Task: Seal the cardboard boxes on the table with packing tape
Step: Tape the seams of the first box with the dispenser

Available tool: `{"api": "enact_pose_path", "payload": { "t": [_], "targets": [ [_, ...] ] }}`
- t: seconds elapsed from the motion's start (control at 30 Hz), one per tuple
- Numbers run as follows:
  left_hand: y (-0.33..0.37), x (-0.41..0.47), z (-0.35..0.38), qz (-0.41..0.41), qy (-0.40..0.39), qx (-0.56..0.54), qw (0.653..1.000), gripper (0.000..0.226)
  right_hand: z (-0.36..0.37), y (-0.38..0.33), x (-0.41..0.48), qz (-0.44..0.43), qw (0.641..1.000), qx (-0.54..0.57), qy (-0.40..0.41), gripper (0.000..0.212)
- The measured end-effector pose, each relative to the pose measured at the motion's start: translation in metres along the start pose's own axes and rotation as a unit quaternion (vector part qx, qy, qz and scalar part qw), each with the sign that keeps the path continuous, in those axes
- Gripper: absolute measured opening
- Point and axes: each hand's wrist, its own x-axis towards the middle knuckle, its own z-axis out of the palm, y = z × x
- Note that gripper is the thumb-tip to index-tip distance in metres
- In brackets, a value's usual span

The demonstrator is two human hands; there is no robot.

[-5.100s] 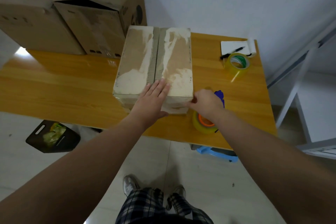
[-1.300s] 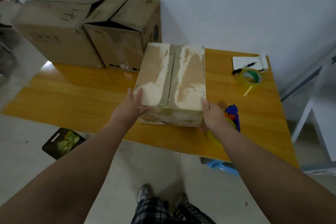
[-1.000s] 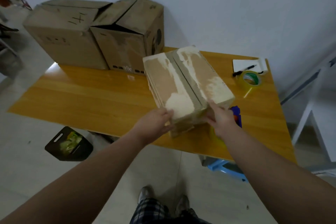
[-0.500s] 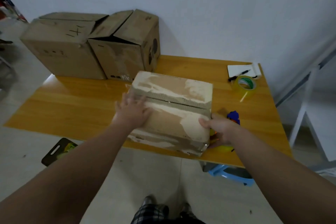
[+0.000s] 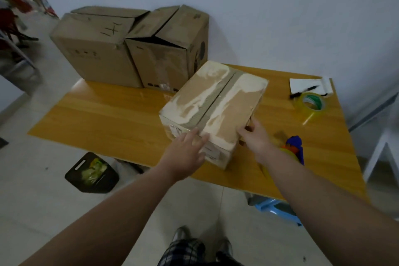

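A worn cardboard box point(image 5: 218, 101) with torn pale patches and a tape strip down its middle seam lies skewed on the wooden table point(image 5: 112, 119). My left hand point(image 5: 185, 151) presses flat against its near end face. My right hand point(image 5: 257, 136) grips its near right corner. Just right of that hand lies a tape dispenser point(image 5: 293, 149) with a blue handle and a yellow roll. A loose roll of clear tape point(image 5: 311, 103) sits at the far right of the table.
Two larger cardboard boxes stand at the table's back left: one with closed flaps point(image 5: 95, 49), one with flaps ajar point(image 5: 170, 45). A white pad with a black pen point(image 5: 308, 87) lies by the wall. A blue stool point(image 5: 278, 211) stands under the table, a dark bag point(image 5: 90, 173) on the floor.
The box has been turned on the table, from square-on through crosswise to its current diagonal pose. My left hand shifted from its top to its near end; my right stays at its right corner.
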Motion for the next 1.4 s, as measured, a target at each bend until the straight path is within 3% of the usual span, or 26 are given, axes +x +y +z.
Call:
{"api": "enact_pose_path", "payload": {
  "t": [0.13, 0.27, 0.37, 0.47, 0.5, 0.63, 0.7, 0.83, 0.93, 1.0, 1.1, 1.13, 1.27, 1.4],
  "targets": [
    [0.017, 0.01, 0.0, 0.095, 0.049, 0.086, 0.991, 0.057, -0.027, 0.011, 0.001, 0.007, 0.996, -0.058, 0.071, 0.05],
    [0.031, 0.032, 0.012, 0.127, 0.052, 0.08, 0.987, 0.061, -0.075, 0.038, 0.003, -0.011, 0.945, -0.288, 0.154, 0.046],
    [0.044, 0.049, 0.032, 0.128, 0.039, 0.104, 0.985, 0.077, -0.103, 0.068, 0.009, 0.054, 0.896, -0.396, 0.193, 0.069],
    [0.057, 0.063, 0.044, 0.108, 0.055, 0.103, 0.987, 0.086, -0.118, 0.09, 0.016, 0.133, 0.914, -0.33, 0.196, 0.089],
    [0.059, 0.066, 0.045, 0.107, 0.062, 0.096, 0.988, 0.085, -0.121, 0.095, 0.018, 0.148, 0.917, -0.321, 0.185, 0.085],
    [0.051, 0.075, 0.041, 0.127, 0.081, 0.081, 0.985, 0.079, -0.127, 0.104, 0.022, 0.163, 0.913, -0.331, 0.173, 0.036],
    [0.047, 0.076, 0.039, 0.133, 0.077, 0.07, 0.986, 0.074, -0.13, 0.107, 0.02, 0.162, 0.924, -0.295, 0.18, 0.028],
    [0.061, 0.077, 0.027, 0.069, 0.054, -0.004, 0.996, 0.059, -0.137, 0.11, -0.002, 0.035, 0.961, -0.171, 0.213, 0.041],
    [0.088, 0.083, 0.002, -0.058, 0.046, -0.178, 0.981, 0.041, -0.142, 0.091, -0.022, -0.092, 0.976, -0.127, 0.153, 0.059],
    [0.104, 0.086, -0.024, -0.149, 0.028, -0.347, 0.925, 0.036, -0.142, 0.073, -0.031, -0.168, 0.97, -0.138, 0.107, 0.065],
    [0.119, 0.081, -0.059, -0.205, -0.125, -0.573, 0.783, 0.057, -0.136, 0.049, -0.037, -0.232, 0.947, -0.202, 0.096, 0.061],
    [0.122, 0.078, -0.067, -0.199, -0.165, -0.594, 0.762, 0.063, -0.131, 0.042, -0.039, -0.246, 0.941, -0.212, 0.095, 0.062],
    [0.122, 0.069, -0.088, -0.195, -0.179, -0.579, 0.771, 0.076, -0.108, 0.023, -0.041, -0.279, 0.924, -0.246, 0.083, 0.064],
    [0.102, 0.06, -0.1, -0.199, -0.13, -0.545, 0.804, 0.048, -0.08, 0.016, -0.043, -0.298, 0.915, -0.269, 0.05, 0.065]
  ]
}}
